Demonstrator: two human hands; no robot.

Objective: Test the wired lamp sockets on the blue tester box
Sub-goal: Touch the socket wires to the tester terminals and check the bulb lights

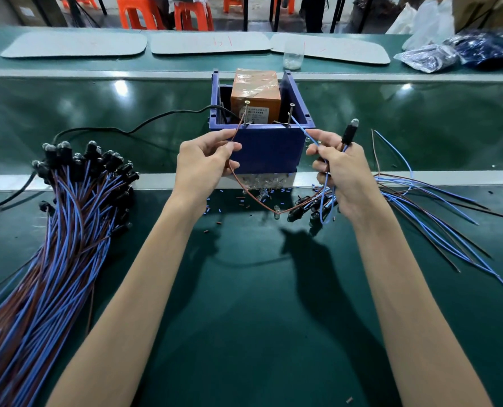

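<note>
As my left hand (203, 160) is pinching the brown wire (238, 127) and my right hand (341, 177) the blue wire (303, 129), both are touching the blue tester box (268, 151), central on the bench (253, 304). Socket bundles (77, 183) are lying toward both side edges: testing seems midway.

Green bench (244, 304), crossed by pale metal rails (97, 74). At centre, blue tester box (268, 151), black cable (156, 121) trailing left. Left, thick bundle of wired sockets (68, 218); right, loose blue and brown wires (438, 218). Before the box, scattered clear bulbs (262, 186). Farther back, grey mats (74, 45) and a clear cup (293, 55).
</note>
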